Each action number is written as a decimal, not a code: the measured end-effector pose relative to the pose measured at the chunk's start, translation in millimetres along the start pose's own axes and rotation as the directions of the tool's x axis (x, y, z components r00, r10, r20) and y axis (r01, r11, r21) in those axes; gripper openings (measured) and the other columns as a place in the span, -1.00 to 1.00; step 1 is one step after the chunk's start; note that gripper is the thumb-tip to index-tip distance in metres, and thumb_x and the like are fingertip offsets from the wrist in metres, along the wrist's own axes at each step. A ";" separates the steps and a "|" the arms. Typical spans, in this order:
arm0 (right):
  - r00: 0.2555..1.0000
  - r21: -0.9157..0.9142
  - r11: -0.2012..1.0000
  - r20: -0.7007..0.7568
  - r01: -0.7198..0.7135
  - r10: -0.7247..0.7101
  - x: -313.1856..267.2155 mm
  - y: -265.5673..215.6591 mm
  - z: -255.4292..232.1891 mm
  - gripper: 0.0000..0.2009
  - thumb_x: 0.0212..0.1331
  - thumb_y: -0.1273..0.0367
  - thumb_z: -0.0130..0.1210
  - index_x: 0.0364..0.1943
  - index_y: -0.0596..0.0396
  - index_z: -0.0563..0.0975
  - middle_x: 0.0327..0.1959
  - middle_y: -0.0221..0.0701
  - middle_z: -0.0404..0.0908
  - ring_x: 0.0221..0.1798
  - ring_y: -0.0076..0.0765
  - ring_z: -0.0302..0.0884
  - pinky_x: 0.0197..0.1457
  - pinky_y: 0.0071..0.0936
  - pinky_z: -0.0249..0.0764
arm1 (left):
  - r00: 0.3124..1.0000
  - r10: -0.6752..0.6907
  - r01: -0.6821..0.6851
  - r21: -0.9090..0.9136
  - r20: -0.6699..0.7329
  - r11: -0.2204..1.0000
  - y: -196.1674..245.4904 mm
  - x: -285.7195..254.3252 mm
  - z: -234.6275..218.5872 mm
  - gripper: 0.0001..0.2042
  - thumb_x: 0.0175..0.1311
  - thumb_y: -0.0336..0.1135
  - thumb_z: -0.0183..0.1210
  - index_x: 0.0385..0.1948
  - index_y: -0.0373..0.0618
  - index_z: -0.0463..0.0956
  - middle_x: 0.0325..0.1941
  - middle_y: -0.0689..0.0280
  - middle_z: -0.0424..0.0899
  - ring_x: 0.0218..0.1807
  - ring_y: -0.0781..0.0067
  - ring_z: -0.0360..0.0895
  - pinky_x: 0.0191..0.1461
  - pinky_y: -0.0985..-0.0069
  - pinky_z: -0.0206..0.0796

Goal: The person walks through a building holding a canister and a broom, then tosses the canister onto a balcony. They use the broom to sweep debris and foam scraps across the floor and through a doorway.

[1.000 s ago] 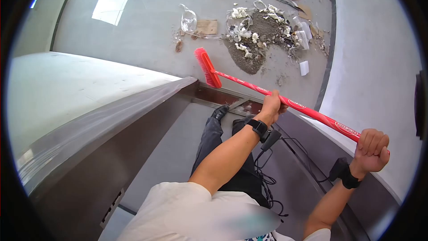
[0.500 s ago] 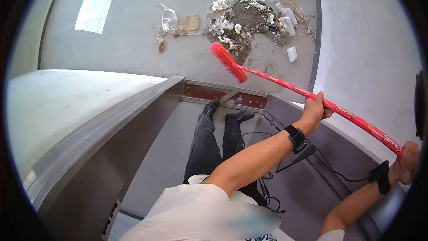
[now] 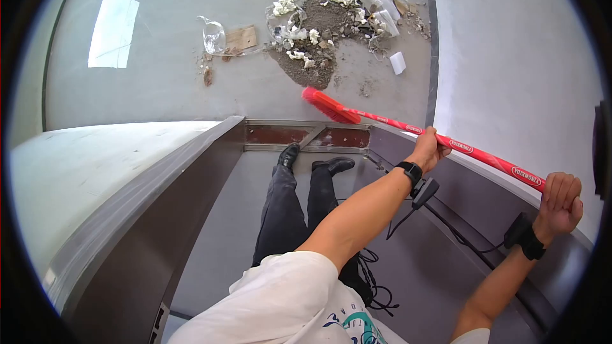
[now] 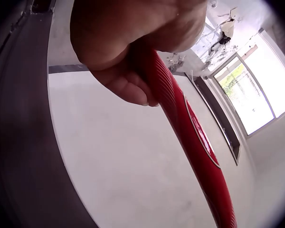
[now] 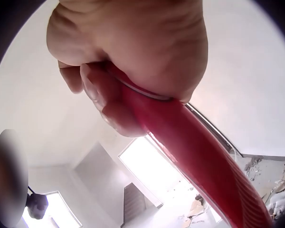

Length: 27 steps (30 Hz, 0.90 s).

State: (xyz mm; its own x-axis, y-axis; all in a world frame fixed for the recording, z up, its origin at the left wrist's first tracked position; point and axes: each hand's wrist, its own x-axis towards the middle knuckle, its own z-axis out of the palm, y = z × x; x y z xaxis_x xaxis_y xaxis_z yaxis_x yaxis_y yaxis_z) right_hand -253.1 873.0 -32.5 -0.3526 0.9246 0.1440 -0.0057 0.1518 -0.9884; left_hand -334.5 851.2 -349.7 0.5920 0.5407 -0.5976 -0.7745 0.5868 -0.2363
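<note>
Both hands (image 3: 428, 150) (image 3: 560, 211) have fingers (image 3: 562, 187) curled round the red broom (image 3: 494, 161), its head (image 3: 333, 106) between rubble heap (image 3: 328, 18) and sill (image 3: 344, 138).

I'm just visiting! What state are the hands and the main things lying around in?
Long red broom with slim handle: held, slanting.
Left hand: gripping partway along the handle.
Right hand: gripping near the handle's end.
Grey-brown rubble heap: loose, spread out, mixed with white scraps.
Clear plastic film: crumpled.
Flat brown rectangular piece: lying flat.
</note>
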 end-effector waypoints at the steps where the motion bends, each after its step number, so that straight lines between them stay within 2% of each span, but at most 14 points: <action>1: 1.000 -0.007 1.000 -0.003 0.000 0.000 -0.4 -3.6 0.0 -0.64 0.06 0.24 -0.01 -0.76 -0.10 0.12 -0.88 -0.58 0.13 -0.83 -0.65 0.03 -0.64 -0.68 0.15 | 0.999 0.001 0.001 -0.054 0.040 0.999 4.5 4.8 7.6 -0.75 0.28 -0.23 -0.28 -0.43 -0.16 0.33 -0.45 0.23 0.53 -0.43 0.40 0.51 -0.33 0.44 0.44; 4: 0.995 -0.085 0.995 0.085 0.058 -0.051 0.7 -22.7 3.9 -0.65 0.06 0.22 -0.02 -0.76 -0.10 0.14 -0.89 -0.59 0.12 -0.84 -0.67 0.04 -0.64 -0.69 0.15 | 0.991 -0.008 0.011 -0.029 0.132 1.000 5.7 4.3 30.9 -0.80 0.25 -0.24 -0.24 -0.49 -0.10 0.28 -0.49 0.25 0.51 -0.43 0.39 0.50 -0.30 0.44 0.43; 6: 0.955 -0.137 0.986 0.291 0.091 -0.048 -1.8 -44.4 15.9 -0.67 0.04 0.24 -0.01 -0.76 -0.11 0.16 -0.88 -0.58 0.14 -0.85 -0.69 0.05 -0.64 -0.70 0.16 | 0.973 -0.026 0.028 -0.008 0.228 1.000 4.4 -6.2 49.3 -0.80 0.25 -0.24 -0.23 -0.48 -0.11 0.30 -0.50 0.25 0.52 -0.42 0.38 0.52 -0.27 0.44 0.44; 7: 0.960 -0.145 0.986 0.276 0.085 -0.042 -18.3 -64.7 1.9 -0.67 0.04 0.24 -0.01 -0.76 -0.11 0.16 -0.88 -0.58 0.14 -0.85 -0.69 0.05 -0.64 -0.70 0.16 | 0.973 -0.044 0.045 -0.001 0.226 0.999 -4.5 -14.1 57.3 -0.80 0.25 -0.24 -0.23 -0.48 -0.11 0.30 -0.50 0.25 0.52 -0.42 0.38 0.52 -0.27 0.44 0.44; 8: 0.993 -0.081 0.995 0.104 0.056 -0.048 -43.2 -89.2 -22.7 -0.68 0.02 0.26 0.00 -0.76 -0.11 0.16 -0.87 -0.59 0.13 -0.82 -0.67 0.04 -0.62 -0.68 0.14 | 0.965 -0.052 0.049 0.017 0.256 0.999 -12.8 -22.0 63.5 -0.78 0.25 -0.23 -0.23 -0.47 -0.12 0.32 -0.49 0.24 0.53 -0.41 0.37 0.53 -0.25 0.44 0.46; 10: 0.996 -0.013 0.998 -0.071 0.056 -0.056 -56.7 -104.1 -35.4 -0.69 -0.01 0.29 0.01 -0.75 -0.12 0.16 -0.86 -0.59 0.12 -0.80 -0.64 0.02 -0.59 -0.67 0.12 | 0.955 -0.056 0.040 0.062 0.291 0.997 -25.7 -35.7 72.8 -0.73 0.27 -0.20 -0.23 -0.42 -0.18 0.37 -0.44 0.21 0.56 -0.37 0.37 0.56 -0.23 0.45 0.48; 14: 0.942 -0.070 0.997 -0.331 0.035 -0.056 -59.2 -92.1 -50.2 -0.66 -0.04 0.25 0.07 -0.76 -0.11 0.16 -0.86 -0.59 0.12 -0.80 -0.64 0.02 -0.60 -0.67 0.11 | 0.985 -0.039 0.037 0.020 0.169 0.999 -38.2 -58.2 60.4 -0.71 0.27 -0.21 -0.24 -0.35 -0.24 0.37 -0.39 0.20 0.56 -0.38 0.40 0.55 -0.28 0.47 0.48; 16: 0.917 -0.077 0.997 -0.396 0.020 -0.049 -56.9 -68.0 -42.3 -0.65 -0.04 0.25 0.09 -0.76 -0.11 0.16 -0.86 -0.60 0.12 -0.80 -0.64 0.02 -0.60 -0.67 0.11 | 1.000 -0.020 0.019 0.047 0.015 0.999 -38.4 -48.7 37.6 -0.72 0.26 -0.22 -0.25 -0.32 -0.25 0.35 -0.39 0.21 0.54 -0.38 0.40 0.54 -0.30 0.47 0.48; 18: 0.994 -0.037 0.999 -0.109 0.004 -0.008 -48.6 -22.3 4.4 -0.65 0.00 0.27 0.08 -0.78 -0.13 0.18 -0.89 -0.58 0.15 -0.81 -0.65 0.14 -0.63 -0.70 0.14 | 0.999 -0.054 0.054 -0.008 -0.002 0.998 -32.2 -10.3 1.5 -0.74 0.25 -0.23 -0.23 -0.33 -0.24 0.34 -0.41 0.21 0.54 -0.40 0.37 0.54 -0.33 0.45 0.48; 19: 0.994 -0.031 1.000 -0.107 0.005 -0.008 -47.1 -16.7 24.2 -0.65 0.00 0.27 0.08 -0.78 -0.13 0.18 -0.89 -0.58 0.15 -0.81 -0.65 0.14 -0.63 -0.70 0.14 | 0.996 -0.092 0.091 -0.056 -0.012 0.994 -27.2 2.4 -11.7 -0.76 0.24 -0.24 -0.22 -0.35 -0.24 0.32 -0.44 0.20 0.54 -0.41 0.33 0.54 -0.36 0.42 0.48; 21: 0.995 -0.158 0.987 0.100 0.018 -0.002 -48.0 -19.1 48.2 -0.63 -0.02 0.22 0.11 -0.78 -0.12 0.18 -0.90 -0.61 0.15 -0.81 -0.65 0.19 -0.60 -0.73 0.19 | 0.995 -0.094 0.094 -0.014 -0.025 0.995 -22.6 -4.8 2.5 -0.80 0.22 -0.29 -0.20 -0.32 -0.24 0.30 -0.44 0.23 0.50 -0.40 0.40 0.52 -0.33 0.47 0.47; 23: 0.995 -0.235 0.971 0.089 0.053 -0.033 -57.3 -50.4 44.4 -0.66 0.03 0.25 0.09 -0.77 -0.11 0.23 -0.85 -0.60 0.23 -0.76 -0.63 0.25 -0.57 -0.73 0.24 | 0.988 -0.081 0.078 0.025 0.128 0.997 -29.0 -18.3 30.5 -0.82 0.21 -0.30 -0.17 -0.33 -0.23 0.30 -0.44 0.24 0.50 -0.41 0.39 0.51 -0.34 0.48 0.47; 25: 0.994 -0.313 0.945 0.083 0.094 -0.071 -75.7 -87.3 31.0 -0.69 0.07 0.27 0.07 -0.75 -0.09 0.27 -0.80 -0.59 0.31 -0.72 -0.60 0.31 -0.53 -0.72 0.29 | 0.983 -0.093 0.087 0.044 0.156 0.995 -38.5 -35.4 51.7 -0.79 0.25 -0.27 -0.17 -0.34 -0.24 0.34 -0.43 0.22 0.52 -0.36 0.37 0.54 -0.26 0.46 0.48; 27: 0.994 -0.342 0.935 0.084 0.093 -0.069 -111.3 -129.3 -6.9 -0.70 0.15 0.27 -0.07 -0.73 -0.09 0.28 -0.73 -0.55 0.35 -0.65 -0.60 0.34 -0.45 -0.72 0.29 | 0.956 -0.141 0.116 0.112 0.257 0.987 -48.0 -56.5 61.8 -0.73 0.30 -0.22 -0.18 -0.36 -0.25 0.39 -0.39 0.20 0.54 -0.29 0.36 0.55 -0.15 0.43 0.48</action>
State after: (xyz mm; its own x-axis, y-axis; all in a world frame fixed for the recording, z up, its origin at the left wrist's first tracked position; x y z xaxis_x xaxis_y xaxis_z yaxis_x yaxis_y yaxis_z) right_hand -206.7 753.0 79.6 -0.4291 0.8792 0.2068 0.2814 0.3478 -0.8943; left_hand -317.1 829.8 -257.3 0.7327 0.5889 -0.3411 -0.6708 0.7094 -0.2164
